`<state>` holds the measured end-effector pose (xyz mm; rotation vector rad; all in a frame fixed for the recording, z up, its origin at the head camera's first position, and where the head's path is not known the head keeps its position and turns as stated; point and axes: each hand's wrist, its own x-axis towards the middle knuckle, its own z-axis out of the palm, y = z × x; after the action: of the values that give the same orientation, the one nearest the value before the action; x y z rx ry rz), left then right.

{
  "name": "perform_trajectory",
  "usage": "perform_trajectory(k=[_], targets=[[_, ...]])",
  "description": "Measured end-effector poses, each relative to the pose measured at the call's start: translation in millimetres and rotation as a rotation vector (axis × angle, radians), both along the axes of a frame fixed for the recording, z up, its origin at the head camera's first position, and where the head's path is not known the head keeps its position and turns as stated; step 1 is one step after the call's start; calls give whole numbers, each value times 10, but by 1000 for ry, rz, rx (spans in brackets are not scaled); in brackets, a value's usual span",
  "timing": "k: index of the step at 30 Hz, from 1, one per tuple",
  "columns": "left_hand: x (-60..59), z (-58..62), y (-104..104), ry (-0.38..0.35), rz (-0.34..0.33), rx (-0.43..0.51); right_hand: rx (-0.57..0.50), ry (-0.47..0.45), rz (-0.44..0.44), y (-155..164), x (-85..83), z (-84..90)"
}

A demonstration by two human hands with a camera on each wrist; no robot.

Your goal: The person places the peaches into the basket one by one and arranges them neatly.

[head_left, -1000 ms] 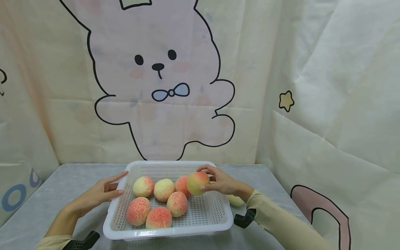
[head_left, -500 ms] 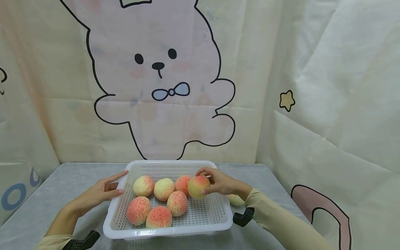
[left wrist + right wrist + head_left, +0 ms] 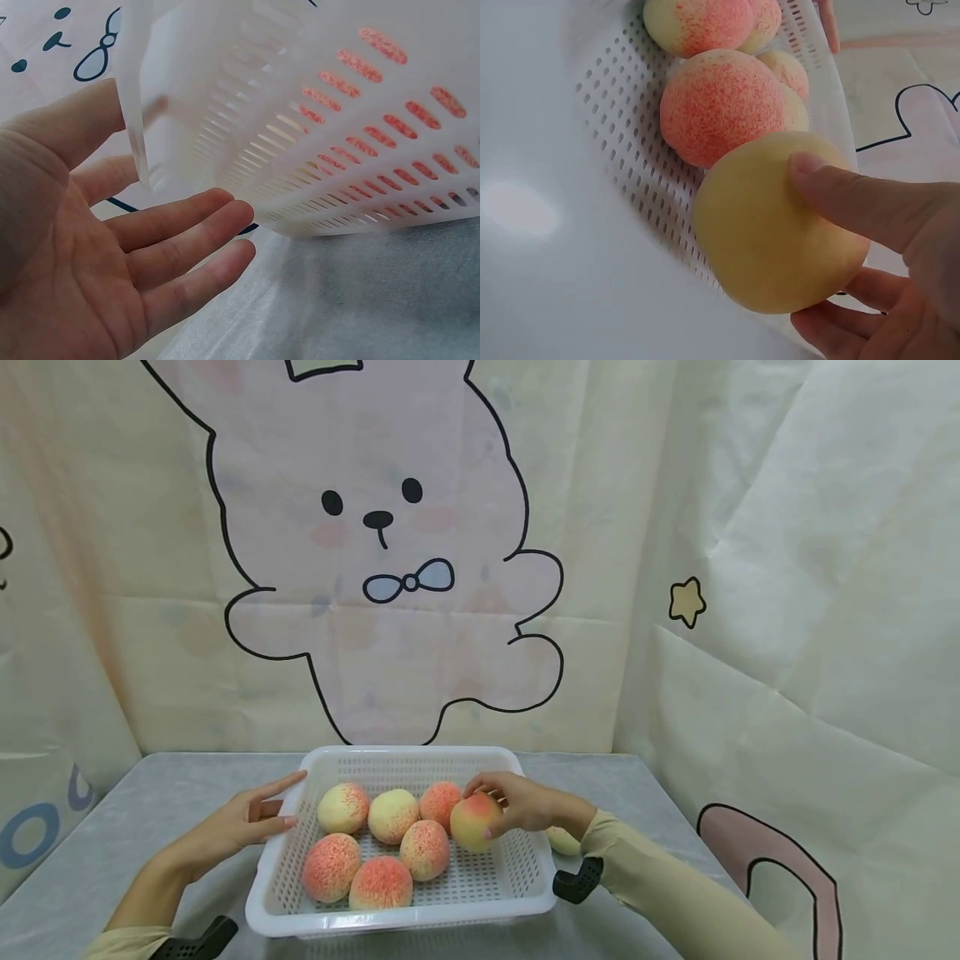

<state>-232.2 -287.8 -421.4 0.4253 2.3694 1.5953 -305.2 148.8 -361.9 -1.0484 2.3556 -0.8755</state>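
In the head view a white plastic basket (image 3: 408, 920) with slotted walls stands on the table, with several peaches in it. My right hand (image 3: 525, 802) grips a yellow peach (image 3: 474, 823) with a red blush at the basket's right side, thumb on one side and fingers on the other. The right wrist view shows the thumb pressed on this peach (image 3: 765, 232), next to a redder, speckled peach (image 3: 720, 105). My left hand (image 3: 232, 827) rests its thumb and index finger on the left rim. In the left wrist view its other fingers (image 3: 187, 247) extend loosely below the rim.
Another pale peach (image 3: 562, 841) lies on the table just outside the basket's right wall, partly hidden by the right arm. Grey cloth covers the table (image 3: 217, 768). A curtain (image 3: 585, 677) with a cartoon animal hangs behind its far edge.
My right hand has lowered the yellow peach slightly into the basket's right part. The left hand and the other peaches have stayed in place.
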Motion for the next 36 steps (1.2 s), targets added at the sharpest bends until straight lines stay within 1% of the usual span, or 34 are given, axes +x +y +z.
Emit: perform_trajectory(k=[6, 11, 13, 17, 20, 23, 27, 29, 31, 36], targets=[[-2, 5, -3, 1, 3, -3, 35, 30, 1, -27, 13, -15], [-17, 39, -28, 11, 2, -21, 92, 74, -16, -73, 25, 45], [-17, 44, -46, 12, 3, -25, 126, 76, -27, -106, 35, 80], [-6, 37, -58, 4, -8, -22, 184, 47, -48, -146, 78, 127], [0, 28, -48, -4, -21, -18, 221, 46, -48, -156, 106, 117], [-4, 18, -36, -7, -30, -16, 260, 63, -45, -172, 118, 73], [-13, 14, -32, -1, -26, -26, 301, 92, -50, -206, 119, 35], [-14, 18, -32, -3, -21, -31, 310, 84, -51, -219, 117, 32], [-15, 20, -31, -6, -19, -35, 304, 55, -53, -221, 113, 29], [-12, 12, -38, -19, -12, -43, 248, -82, -77, -194, 109, 71]])
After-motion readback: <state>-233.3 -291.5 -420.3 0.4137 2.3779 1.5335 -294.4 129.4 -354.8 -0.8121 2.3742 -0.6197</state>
